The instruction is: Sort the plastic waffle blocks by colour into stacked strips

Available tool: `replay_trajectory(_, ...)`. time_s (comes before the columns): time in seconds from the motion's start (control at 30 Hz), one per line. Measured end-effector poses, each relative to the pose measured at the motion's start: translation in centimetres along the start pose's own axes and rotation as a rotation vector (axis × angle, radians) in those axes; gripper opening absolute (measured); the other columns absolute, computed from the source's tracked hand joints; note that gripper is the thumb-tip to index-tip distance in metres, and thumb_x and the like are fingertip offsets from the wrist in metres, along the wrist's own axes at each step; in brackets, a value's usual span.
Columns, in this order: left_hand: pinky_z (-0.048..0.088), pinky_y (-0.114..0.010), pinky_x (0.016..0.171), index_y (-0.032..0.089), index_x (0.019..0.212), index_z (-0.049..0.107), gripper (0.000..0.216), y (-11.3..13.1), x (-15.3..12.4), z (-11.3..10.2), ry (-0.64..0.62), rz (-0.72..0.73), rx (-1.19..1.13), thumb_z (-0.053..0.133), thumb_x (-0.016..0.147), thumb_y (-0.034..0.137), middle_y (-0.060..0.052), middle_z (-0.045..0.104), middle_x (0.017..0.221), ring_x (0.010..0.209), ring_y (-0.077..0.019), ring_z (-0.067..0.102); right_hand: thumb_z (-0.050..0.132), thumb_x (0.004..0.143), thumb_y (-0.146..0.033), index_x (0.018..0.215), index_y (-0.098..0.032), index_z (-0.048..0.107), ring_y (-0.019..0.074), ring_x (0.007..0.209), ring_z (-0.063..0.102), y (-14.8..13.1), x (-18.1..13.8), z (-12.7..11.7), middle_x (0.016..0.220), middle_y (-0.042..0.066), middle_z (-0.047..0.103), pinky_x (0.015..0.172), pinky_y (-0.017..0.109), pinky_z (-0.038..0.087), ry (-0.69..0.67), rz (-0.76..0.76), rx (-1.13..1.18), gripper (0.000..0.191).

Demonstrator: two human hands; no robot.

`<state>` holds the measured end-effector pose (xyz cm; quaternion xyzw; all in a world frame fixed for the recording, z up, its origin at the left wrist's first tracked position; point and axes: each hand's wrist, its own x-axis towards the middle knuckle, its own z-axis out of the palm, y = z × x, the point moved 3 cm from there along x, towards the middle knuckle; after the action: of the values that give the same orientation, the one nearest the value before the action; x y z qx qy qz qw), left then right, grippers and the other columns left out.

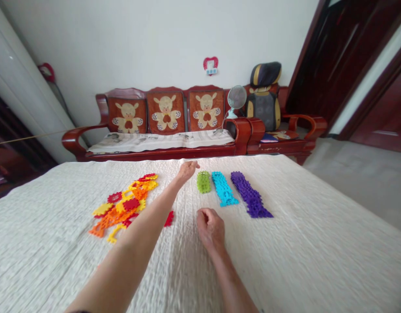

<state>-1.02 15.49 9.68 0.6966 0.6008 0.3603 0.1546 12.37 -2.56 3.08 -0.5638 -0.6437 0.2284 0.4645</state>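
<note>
My left hand (pixel 187 169) reaches far across the white quilted cloth (pixel 301 243), its fingers pointing right just beside a short green row of plastic tiles (pixel 203 181); whether it holds anything is unclear. To the right lie a blue row (pixel 223 188) and a longer purple row (pixel 250 194). My right hand (pixel 210 228) rests closer to me, fingers curled in, nothing visible in it. A loose heap of red, orange and yellow tiles (pixel 124 206) lies left of my left arm, with one red tile (pixel 169 218) beside the forearm.
A dark red wooden sofa (pixel 167 126) with bear cushions stands behind the cloth. A small fan (pixel 236 99) and a backpack-like massage cushion (pixel 264 98) sit at its right end. Dark doors (pixel 350 65) stand at the right.
</note>
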Motion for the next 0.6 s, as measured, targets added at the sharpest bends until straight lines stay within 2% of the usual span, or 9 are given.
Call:
replay_trajectory(0.17,0.047,-0.027,0.077,0.015,0.089,0.075,0.038,0.6,-6.3,-2.8,-0.055,-0.027,-0.032,0.040,0.086,0.031,-0.004,0.072,0.080,0.079,-0.0177,0.064,0.041,0.085,-0.032,0.082,-0.017,0.069,0.0167,0.074,0.060,0.3,0.1,0.2,0.081,0.006,0.068,0.070,0.026,0.041,-0.011,0.006,-0.014,0.032)
replay_trajectory(0.27,0.047,-0.026,0.074,0.016,0.092,0.074,0.035,-0.2,-10.2,-5.2,-0.041,-0.051,0.015,0.042,0.086,0.029,-0.003,0.072,0.080,0.076,-0.0165,0.063,0.040,0.084,-0.035,0.084,-0.017,0.070,0.0173,0.075,0.061,0.4,0.1,0.1,0.082,0.006,0.069,0.071,0.026,0.042,-0.018,0.001,-0.022,0.034)
replay_trajectory(0.47,0.049,-0.025,0.077,0.016,0.104,0.070,0.034,-3.7,-16.3,-10.4,0.209,-0.155,0.020,0.042,0.085,0.019,-0.004,0.073,0.092,0.081,-0.0161,0.065,0.042,0.081,-0.042,0.085,-0.018,0.071,0.0194,0.078,0.061,0.6,0.3,0.1,0.084,0.009,0.071,0.073,0.028,0.043,-0.023,-0.004,-0.090,0.039)
replay_trajectory(0.6,0.050,-0.028,0.082,0.016,0.107,0.068,0.034,-6.4,-19.0,-11.7,0.317,-0.236,0.052,0.041,0.086,0.019,-0.006,0.073,0.098,0.087,-0.0175,0.066,0.040,0.081,-0.042,0.086,-0.018,0.071,0.0200,0.081,0.062,0.7,0.4,0.3,0.086,0.010,0.071,0.075,0.029,0.043,-0.030,-0.050,-0.162,0.040)
